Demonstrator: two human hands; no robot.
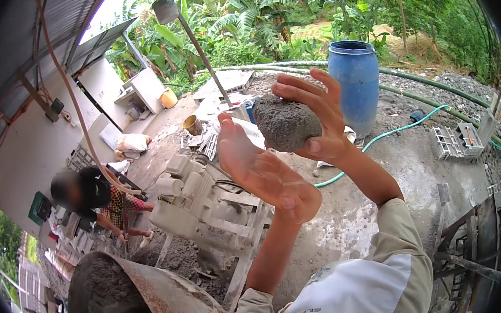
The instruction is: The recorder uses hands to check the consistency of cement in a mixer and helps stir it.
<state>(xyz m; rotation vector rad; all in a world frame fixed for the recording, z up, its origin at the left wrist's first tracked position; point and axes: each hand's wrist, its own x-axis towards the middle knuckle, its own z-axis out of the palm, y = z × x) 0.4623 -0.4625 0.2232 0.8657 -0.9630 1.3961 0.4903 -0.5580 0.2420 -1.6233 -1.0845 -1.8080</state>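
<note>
My right hand [325,111] is raised, its fingers wrapped over and around a rounded grey lump of wet concrete mix [286,123]. Just left of the lump, my left hand [264,173] is held up with its palm toward it and its fingers stretched out. Part of the left hand is blurred, and whether it touches the lump I cannot tell. Below and left of my arms is the rusty, cement-coated drum [173,294] of a concrete mixer, with grey mix inside. The mixer's dusty motor and frame [197,197] stand behind my left forearm.
A person [96,197] bends over at the left, grasping a long handle near piled wet mix [179,255]. A blue barrel [355,88] stands beyond my right hand. A teal hose [374,141] crosses the ground; hollow blocks [457,140] sit at right.
</note>
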